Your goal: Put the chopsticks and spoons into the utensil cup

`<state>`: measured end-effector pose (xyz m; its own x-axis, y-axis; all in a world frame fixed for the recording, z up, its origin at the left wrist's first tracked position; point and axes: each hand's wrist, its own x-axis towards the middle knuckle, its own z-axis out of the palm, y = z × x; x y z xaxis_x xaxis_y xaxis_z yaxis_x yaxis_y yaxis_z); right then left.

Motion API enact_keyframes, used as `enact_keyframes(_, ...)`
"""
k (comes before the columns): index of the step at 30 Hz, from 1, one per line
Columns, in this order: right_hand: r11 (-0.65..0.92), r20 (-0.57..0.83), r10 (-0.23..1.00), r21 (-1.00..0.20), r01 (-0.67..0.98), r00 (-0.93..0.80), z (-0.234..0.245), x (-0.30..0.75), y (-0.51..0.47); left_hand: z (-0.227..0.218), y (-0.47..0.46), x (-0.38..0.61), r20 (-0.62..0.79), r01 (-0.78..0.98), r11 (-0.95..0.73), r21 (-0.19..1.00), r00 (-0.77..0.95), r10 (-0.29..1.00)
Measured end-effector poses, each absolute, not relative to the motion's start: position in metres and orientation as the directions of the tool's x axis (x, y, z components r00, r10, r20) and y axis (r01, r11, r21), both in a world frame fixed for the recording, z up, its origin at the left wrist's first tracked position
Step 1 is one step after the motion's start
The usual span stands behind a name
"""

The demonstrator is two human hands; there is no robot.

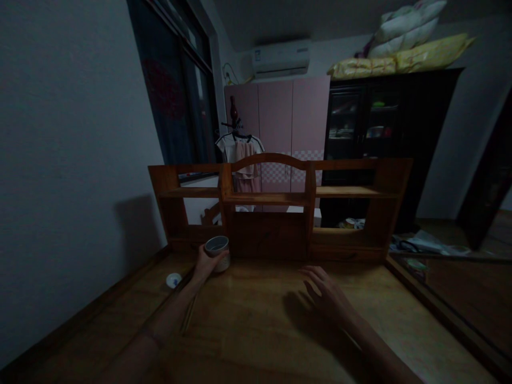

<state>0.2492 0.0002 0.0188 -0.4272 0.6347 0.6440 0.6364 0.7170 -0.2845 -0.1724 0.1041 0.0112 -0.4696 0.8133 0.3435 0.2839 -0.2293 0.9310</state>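
My left hand (207,263) is wrapped round the side of a grey, patterned cup (222,261). The cup is upright, its dark inside showing through the open top, at the back of the wooden table (248,325) close to the shelf. Whether its base touches the table I cannot tell. A small white dish with a blue mark (173,280) lies to the left of my left forearm. A pair of thin sticks, like chopsticks (189,314), lies beside that forearm, partly hidden by it. Over the right half of the table hovers my right hand (326,290), fingers stretched out, holding nothing.
A low wooden shelf unit (268,200) runs along the table's far edge. The wall (80,186) borders the table on the left, and a raised wooden rail (436,314) on the right. Behind stand a pink wardrobe (276,112) and a dark cabinet (400,122).
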Motion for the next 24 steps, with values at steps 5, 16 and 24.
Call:
enact_keyframes(5,0.703,0.652,0.637,-0.274,0.656,-0.410,0.011,0.254,0.007,0.005,0.102,-0.175,0.357,0.352,-0.209,0.912,-0.432,0.829)
enact_keyframes(16,0.667,0.675,0.657,-0.311,0.677,-0.337,0.009,0.256,0.009,0.049,0.088,-0.209,0.447,0.459,-0.252,0.852,-0.386,0.807)
enact_keyframes(24,0.652,0.628,0.704,-0.386,0.653,-0.332,0.003,0.255,0.009,0.064,0.034,-0.262,0.476,0.751,-0.144,0.644,-0.247,0.844)
